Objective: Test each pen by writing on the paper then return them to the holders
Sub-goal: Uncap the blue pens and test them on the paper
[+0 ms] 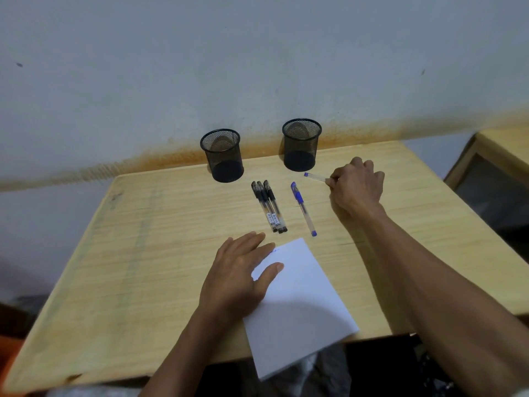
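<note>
Head view: left hand (239,275) flat, fingers straight and spread, pressing the far left corner of the white paper (297,299), likely to keep the sheet from sliding under a pen tip. Paper lying askew at the near edge of the wooden table (143,253), near corner overhanging that edge; faint blue mark close to the far corner, just beside the fingertips. Right hand (356,186) reaching far and right, fingers curled round a blue pen (315,176) held roughly level, blue end pointing left toward the right holder (301,144); probably on the way to being dropped in, though whether capped cannot be told. 2 black mesh holders standing upright near the far edge against the wall, left holder (221,154) and right one well apart, both apparently without pens. 3 black pens (269,206) lying side by side, touching, between the left holder and the paper; 1 more blue pen (303,209) lying alone just right of them, apart from the bundle. Grouping by colour suggests 1 holder per colour, as a guess only. Bare table open to the left and right of the pens, giving free room for either arm. Second table (501,144) at the far right, separated by a gap
</note>
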### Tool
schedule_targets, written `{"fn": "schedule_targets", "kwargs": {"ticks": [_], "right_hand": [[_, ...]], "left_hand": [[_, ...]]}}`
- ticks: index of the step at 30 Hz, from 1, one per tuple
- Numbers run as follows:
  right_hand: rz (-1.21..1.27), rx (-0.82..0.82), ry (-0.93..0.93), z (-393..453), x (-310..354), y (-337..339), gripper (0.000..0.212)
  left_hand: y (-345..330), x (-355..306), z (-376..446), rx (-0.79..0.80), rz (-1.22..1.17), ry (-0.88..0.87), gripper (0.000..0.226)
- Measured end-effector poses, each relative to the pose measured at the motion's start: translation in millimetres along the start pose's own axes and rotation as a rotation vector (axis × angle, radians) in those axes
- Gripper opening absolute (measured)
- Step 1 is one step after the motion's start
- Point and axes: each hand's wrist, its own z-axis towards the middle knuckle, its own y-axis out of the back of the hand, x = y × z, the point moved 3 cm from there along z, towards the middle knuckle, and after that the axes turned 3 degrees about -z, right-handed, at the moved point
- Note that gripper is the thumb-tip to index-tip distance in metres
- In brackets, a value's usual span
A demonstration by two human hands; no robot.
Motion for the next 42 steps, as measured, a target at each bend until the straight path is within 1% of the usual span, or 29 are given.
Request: {"fn": "schedule_targets", "kwargs": {"ticks": [2, 3, 6, 9, 11, 13, 15, 16, 18, 20, 24, 28, 30, 32, 33, 34, 37, 39, 41, 42], "right_hand": [[0.048, -0.016, -0.007, -8, -3, 4, 0.030], [0.133, -0.040, -0.023, -14, -4, 9, 0.028], [0.599, -0.103, -0.074, -45, -4, 34, 0.020], [0.898, -0.138, -0.034, -89, 10, 61, 0.011], [1.087, -0.069, -0.023, -117, 20, 69, 0.010], [1.223, 0.048, -0.024, -139, 30, 71, 0.009], [1.358, 0.152, -0.043, -155, 39, 71, 0.005], [1.410, 0.170, -0.049, -160, 42, 70, 0.005], [1.456, 0.179, -0.055, -164, 47, 71, 0.005], [1.472, 0.179, -0.062, -165, 51, 73, 0.005], [1.459, 0.175, -0.032, -161, 53, 77, 0.005], [1.499, 0.226, 0.048, -156, 58, 85, 0.009], [1.593, 0.119, -0.008, -139, 44, 94, 0.015], [1.752, -0.026, -0.094, -113, 15, 112, 0.017], [1.797, -0.070, -0.104, -101, 2, 121, 0.016], [1.797, -0.080, -0.085, -94, -3, 128, 0.015], [1.683, 0.025, -0.021, -101, 19, 117, 0.013], [1.640, 0.105, -0.032, -119, 37, 97, 0.013], [1.609, 0.146, -0.073, -135, 43, 81, 0.011], [1.593, 0.154, -0.089, -141, 42, 75, 0.010]], "left_hand": [[0, -1, 0, 0.000, -0.009, 0.004, 0.054], [1, -1, 0, 0.001, -0.016, 0.006, 0.056], [3, -3, -1, -0.001, -0.038, 0.005, 0.061], [6, -4, -2, -0.077, -0.187, 0.045, 0.054], [12, -3, -2, -0.187, -0.287, 0.058, 0.050], [22, -7, -3, -0.288, -0.290, 0.031, 0.051], [32, -17, -3, -0.320, -0.272, -0.025, 0.049], [36, -24, -3, -0.325, -0.267, -0.066, 0.046], [42, -37, -3, -0.347, -0.250, -0.139, 0.033], [48, -46, -2, -0.372, -0.230, -0.161, 0.022], [56, -48, -2, -0.341, -0.227, -0.138, 0.017], [74, -51, -1, -0.308, -0.305, -0.106, 0.007], [81, -36, -4, -0.298, -0.368, -0.019, 0.006], [91, -9, -12, -0.308, -0.430, 0.140, 0.012], [96, 3, -14, -0.309, -0.426, 0.187, 0.014], [98, 12, -14, -0.310, -0.406, 0.210, 0.014], [97, 19, 3, -0.337, -0.380, 0.227, 0.008], [89, 18, 18, -0.328, -0.344, 0.227, 0.008], [78, 23, 30, -0.278, -0.279, 0.242, 0.010], [73, 27, 35, -0.238, -0.229, 0.247, 0.014]]}}
